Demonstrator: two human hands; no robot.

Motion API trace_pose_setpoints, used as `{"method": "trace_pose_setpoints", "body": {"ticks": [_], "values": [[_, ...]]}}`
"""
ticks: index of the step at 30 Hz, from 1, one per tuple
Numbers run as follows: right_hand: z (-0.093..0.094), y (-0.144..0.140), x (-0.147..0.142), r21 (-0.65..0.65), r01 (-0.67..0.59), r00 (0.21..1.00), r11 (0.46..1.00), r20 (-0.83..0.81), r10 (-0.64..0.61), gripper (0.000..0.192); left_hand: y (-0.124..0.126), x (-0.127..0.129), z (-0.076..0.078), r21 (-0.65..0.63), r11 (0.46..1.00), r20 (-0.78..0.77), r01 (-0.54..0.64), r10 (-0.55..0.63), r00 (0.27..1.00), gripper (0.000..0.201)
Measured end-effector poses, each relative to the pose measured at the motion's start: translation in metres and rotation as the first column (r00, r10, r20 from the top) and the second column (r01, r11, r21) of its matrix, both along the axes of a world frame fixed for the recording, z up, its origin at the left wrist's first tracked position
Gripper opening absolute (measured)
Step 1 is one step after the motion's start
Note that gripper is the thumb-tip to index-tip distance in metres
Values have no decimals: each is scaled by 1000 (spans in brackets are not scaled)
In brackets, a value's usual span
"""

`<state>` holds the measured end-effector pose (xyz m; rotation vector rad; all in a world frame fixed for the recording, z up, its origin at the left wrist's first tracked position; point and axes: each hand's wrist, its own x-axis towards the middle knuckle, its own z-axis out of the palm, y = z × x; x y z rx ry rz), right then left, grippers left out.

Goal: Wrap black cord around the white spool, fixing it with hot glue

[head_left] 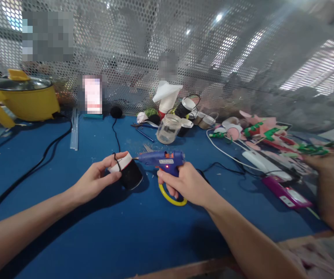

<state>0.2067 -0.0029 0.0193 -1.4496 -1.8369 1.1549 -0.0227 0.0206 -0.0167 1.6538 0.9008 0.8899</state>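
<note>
Gripping a black-wrapped cup (pixel 127 173) in the left hand (pixel 98 179), tilting its white rim rightward above the blue table (pixel 97 232). Clamping the right hand (pixel 185 184) round a blue glue gun (pixel 162 159), pointing its nozzle leftward, nearly touching that rim.

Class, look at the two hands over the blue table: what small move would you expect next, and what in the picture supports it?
Probably the right hand eases the blue glue gun leftward until its nozzle meets the black-wrapped cup. The left hand holds the cup tilted with its white rim towards the nozzle, only a small gap remains, and the gun's red light is on.
</note>
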Motion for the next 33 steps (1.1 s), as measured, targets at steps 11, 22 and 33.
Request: {"method": "trace_pose_setpoints", "body": {"ticks": [11,22,33], "values": [[0,-18,-9,35,107,990,994,84,-110,19,-1,2,2,-7,1000,12,-7,7,1000,16],[-5,-25,-18,160,47,993,986,103,-64,14,-2,2,1,15,1000,-16,-18,18,1000,13],[3,-9,-1,-27,25,1000,999,11,-24,24,-1,0,-2,13,1000,12,2,-2,1000,13]]}}
